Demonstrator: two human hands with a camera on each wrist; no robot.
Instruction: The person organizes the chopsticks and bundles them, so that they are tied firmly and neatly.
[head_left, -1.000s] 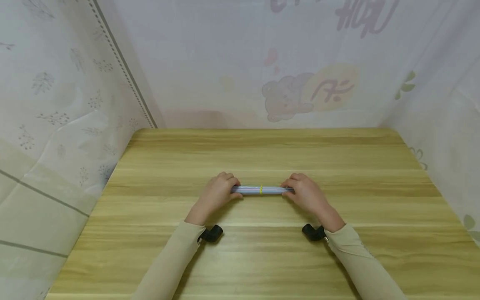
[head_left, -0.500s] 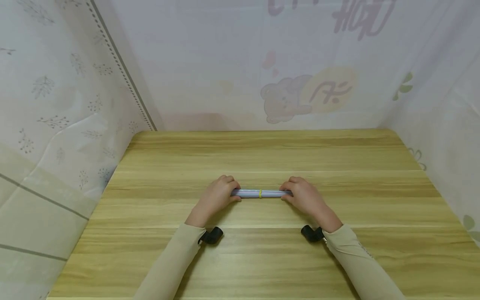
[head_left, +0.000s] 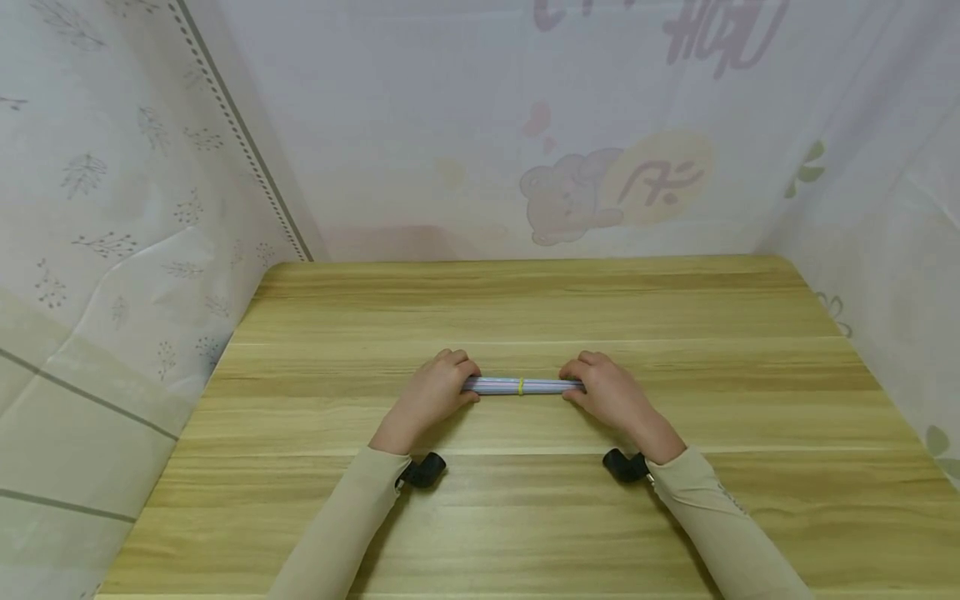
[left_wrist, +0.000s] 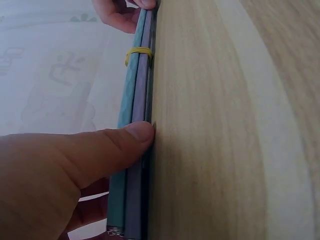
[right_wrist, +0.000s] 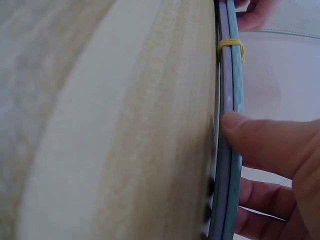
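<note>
Going L to R: we're seeing the curtain (head_left: 112, 208) hanging along the left side of the wooden table (head_left: 525, 517). Our left hand (head_left: 431, 393) is gripping the left end of the bundle of sticks (head_left: 522, 386), thumb on the near side and fingers curled round the far side. The bundle is lying flat across the table's middle, running left to right, w/ a yellow rubber band (head_left: 521, 385) wrapping it at about the midpoint. Our right hand (head_left: 611, 393) is gripping the right end the same way, thumb near, fingers curled behind. Both wrists are resting low near the table, approx. level w/ each other.
</note>
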